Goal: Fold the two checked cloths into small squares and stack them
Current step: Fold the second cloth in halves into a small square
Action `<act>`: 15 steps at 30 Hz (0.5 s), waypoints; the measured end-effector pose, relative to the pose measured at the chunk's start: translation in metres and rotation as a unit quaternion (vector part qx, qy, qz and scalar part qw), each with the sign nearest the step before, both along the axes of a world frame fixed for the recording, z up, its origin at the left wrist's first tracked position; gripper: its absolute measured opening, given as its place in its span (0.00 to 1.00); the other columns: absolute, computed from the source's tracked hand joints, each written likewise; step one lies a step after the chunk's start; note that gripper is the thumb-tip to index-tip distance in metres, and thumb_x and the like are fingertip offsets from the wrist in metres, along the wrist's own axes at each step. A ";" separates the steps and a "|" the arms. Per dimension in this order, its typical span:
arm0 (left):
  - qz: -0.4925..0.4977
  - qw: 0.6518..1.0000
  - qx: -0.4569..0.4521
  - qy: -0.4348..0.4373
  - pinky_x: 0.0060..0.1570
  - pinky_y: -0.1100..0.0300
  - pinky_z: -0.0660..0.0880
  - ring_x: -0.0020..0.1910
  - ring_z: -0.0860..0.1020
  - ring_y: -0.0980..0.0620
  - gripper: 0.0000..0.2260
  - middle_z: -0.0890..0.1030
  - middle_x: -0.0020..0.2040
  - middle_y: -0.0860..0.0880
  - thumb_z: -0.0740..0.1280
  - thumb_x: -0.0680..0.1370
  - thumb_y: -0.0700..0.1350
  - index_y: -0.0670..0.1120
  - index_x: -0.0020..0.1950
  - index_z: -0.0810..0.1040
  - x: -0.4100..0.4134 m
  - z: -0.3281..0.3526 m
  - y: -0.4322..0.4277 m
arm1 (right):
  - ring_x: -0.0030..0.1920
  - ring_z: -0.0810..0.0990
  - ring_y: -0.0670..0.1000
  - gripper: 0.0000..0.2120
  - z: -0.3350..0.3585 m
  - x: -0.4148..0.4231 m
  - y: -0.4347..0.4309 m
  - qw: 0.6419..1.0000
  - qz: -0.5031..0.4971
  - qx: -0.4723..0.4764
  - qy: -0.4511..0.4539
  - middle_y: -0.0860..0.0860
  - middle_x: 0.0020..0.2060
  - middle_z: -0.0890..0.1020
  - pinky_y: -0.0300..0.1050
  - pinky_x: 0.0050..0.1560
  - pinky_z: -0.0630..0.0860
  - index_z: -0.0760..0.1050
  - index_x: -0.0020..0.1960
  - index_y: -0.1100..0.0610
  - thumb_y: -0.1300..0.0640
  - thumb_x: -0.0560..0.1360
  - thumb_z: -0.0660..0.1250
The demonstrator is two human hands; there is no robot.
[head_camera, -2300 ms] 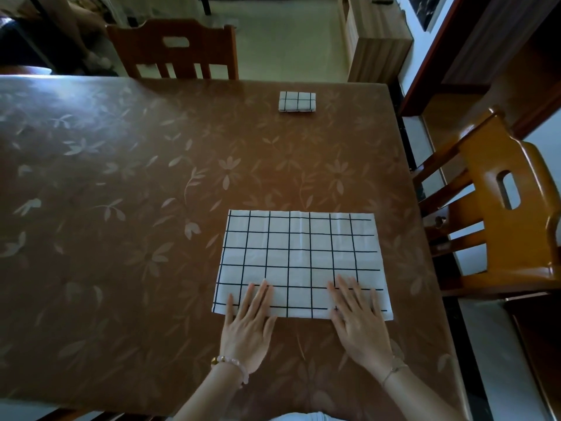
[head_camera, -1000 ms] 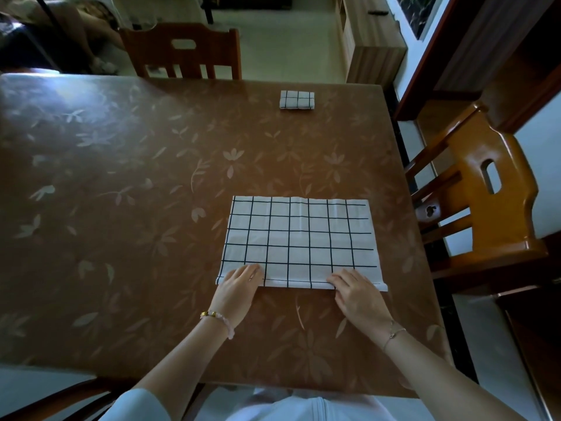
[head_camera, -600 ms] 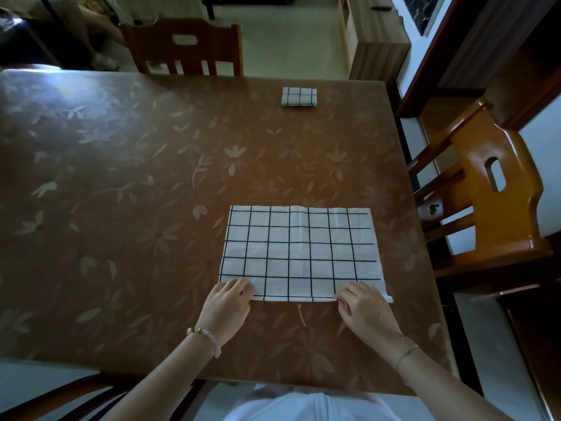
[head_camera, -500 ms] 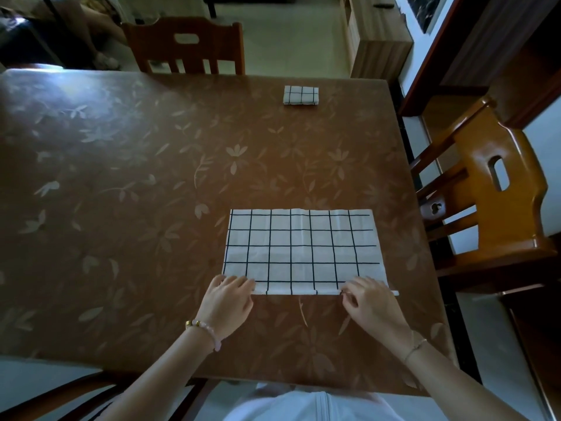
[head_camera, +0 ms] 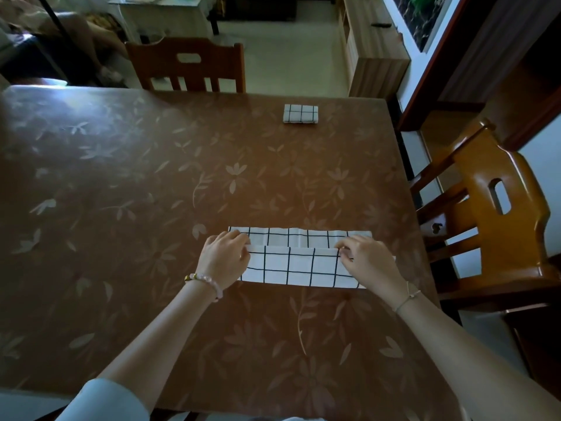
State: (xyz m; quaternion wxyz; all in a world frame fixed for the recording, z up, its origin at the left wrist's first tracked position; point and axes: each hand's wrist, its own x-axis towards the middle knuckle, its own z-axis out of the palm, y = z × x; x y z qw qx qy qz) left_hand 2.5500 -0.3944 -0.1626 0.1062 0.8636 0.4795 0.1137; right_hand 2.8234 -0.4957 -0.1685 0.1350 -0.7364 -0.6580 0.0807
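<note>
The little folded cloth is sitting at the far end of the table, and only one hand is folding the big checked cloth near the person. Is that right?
Not quite. The head view shows both hands at work: the left hand and the right hand each pinch the big checked cloth and carry its near edge over. The little folded cloth does sit at the far end of the table.

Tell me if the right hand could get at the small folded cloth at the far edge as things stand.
Probably not yet: the path is bare table, but the right hand is pinching the larger cloth.
</note>
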 end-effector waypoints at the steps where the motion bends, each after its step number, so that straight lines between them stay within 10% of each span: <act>1: 0.005 1.000 -0.005 0.002 0.55 0.53 0.69 0.50 0.77 0.49 0.08 0.80 0.48 0.50 0.62 0.76 0.41 0.44 0.51 0.79 0.004 -0.002 0.007 | 0.50 0.78 0.50 0.08 -0.001 0.003 0.006 1.000 -0.008 -0.005 0.000 0.48 0.47 0.82 0.45 0.46 0.71 0.78 0.52 0.54 0.58 0.77 0.61; 15: 0.054 0.996 -0.068 0.014 0.47 0.55 0.68 0.44 0.77 0.49 0.04 0.79 0.42 0.52 0.63 0.76 0.41 0.47 0.46 0.77 0.029 -0.043 0.067 | 0.45 0.77 0.49 0.05 -0.035 0.020 0.074 0.996 -0.062 -0.069 0.021 0.46 0.44 0.81 0.45 0.45 0.73 0.77 0.48 0.51 0.55 0.76 0.62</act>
